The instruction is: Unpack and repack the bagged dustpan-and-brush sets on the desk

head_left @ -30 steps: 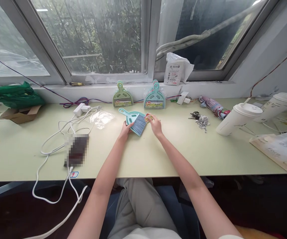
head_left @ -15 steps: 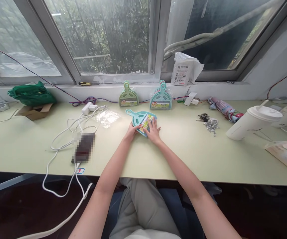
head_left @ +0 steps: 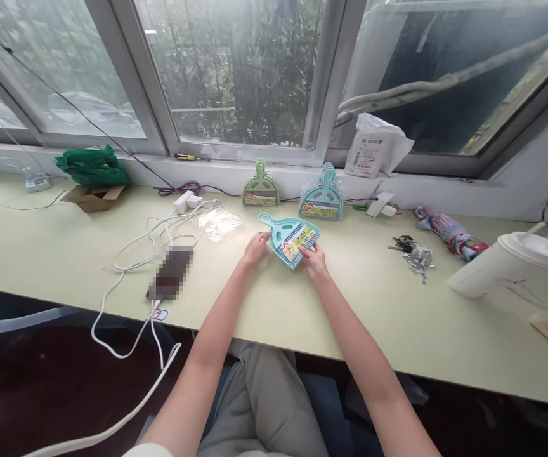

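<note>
A turquoise dustpan with a small brush nested in it (head_left: 281, 231) is tilted above the table in front of me, its looped handle pointing to the upper left. A colourful printed label covers part of the brush. My right hand (head_left: 316, 260) grips the lower right corner, thumb on top of the label side. At the left edge, my left hand (head_left: 256, 249) has its fingers closed together against the rim; their tips are partly hidden. Behind it, a green dustpan set (head_left: 260, 184) and a stack of turquoise dustpan sets (head_left: 322, 193) lean against the wall.
On the left lie a phone (head_left: 172, 273), white cables (head_left: 126, 270), clear plastic film (head_left: 217, 222) and a green bag on a cardboard box (head_left: 96, 198). Keys (head_left: 414, 254), a folded umbrella (head_left: 450, 231) and a white cup (head_left: 493, 266) are on the right.
My right hand has slid off the label to the dustpan's lower right corner. My left hand has shifted back to its left rim. The label shows more fully, and the camera view has turned.
</note>
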Tool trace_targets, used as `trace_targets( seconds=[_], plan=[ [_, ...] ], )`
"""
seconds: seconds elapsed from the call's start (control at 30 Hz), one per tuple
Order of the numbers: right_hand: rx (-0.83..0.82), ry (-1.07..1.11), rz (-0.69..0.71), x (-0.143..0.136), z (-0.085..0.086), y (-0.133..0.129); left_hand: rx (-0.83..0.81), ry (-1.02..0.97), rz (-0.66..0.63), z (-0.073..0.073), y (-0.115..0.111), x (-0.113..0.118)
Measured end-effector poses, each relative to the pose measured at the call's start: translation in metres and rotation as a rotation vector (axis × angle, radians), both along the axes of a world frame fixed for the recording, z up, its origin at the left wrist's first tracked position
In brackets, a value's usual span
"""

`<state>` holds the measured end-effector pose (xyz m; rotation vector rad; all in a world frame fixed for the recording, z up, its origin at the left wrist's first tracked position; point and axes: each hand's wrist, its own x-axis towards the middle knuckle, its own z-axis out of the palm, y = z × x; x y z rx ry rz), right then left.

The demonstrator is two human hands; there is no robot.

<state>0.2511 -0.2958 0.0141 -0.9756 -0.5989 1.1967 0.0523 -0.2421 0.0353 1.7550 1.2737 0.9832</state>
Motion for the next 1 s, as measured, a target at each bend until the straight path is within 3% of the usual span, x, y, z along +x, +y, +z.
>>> trace_targets(
  seconds=[0.1, 0.17, 0.27, 0.33, 0.5, 0.67, 0.87, 1.0],
  plan=[
    [-0.008, 0.013, -0.013, 0.005, -0.001, -0.001, 0.260, 0.418, 0.373, -0.005, 0.014, -0.035],
    [-0.007, 0.010, -0.007, 0.007, -0.002, -0.001, 0.211, 0.585, 0.447, -0.011, 0.021, -0.053],
    [0.006, 0.000, -0.003, 0.008, -0.003, -0.001, 0.142, 0.622, 0.315, -0.016, 0.026, -0.061],
    [0.016, -0.007, -0.003, 0.008, -0.002, -0.002, 0.185, 0.617, 0.239, -0.015, 0.024, -0.055],
    [0.022, -0.025, -0.008, 0.009, 0.002, -0.004, 0.328, 0.696, 0.281, -0.013, 0.012, -0.031],
    [0.007, -0.043, -0.008, 0.015, 0.007, -0.006, 0.300, 0.698, 0.036, -0.016, 0.000, -0.018],
    [-0.045, -0.110, 0.085, 0.025, 0.016, -0.010, 0.366, 0.829, 0.169, -0.012, -0.001, -0.013],
    [-0.088, -0.153, 0.128, 0.028, 0.018, -0.012, 0.232, 0.925, 0.185, -0.008, 0.004, -0.016]
  ],
)
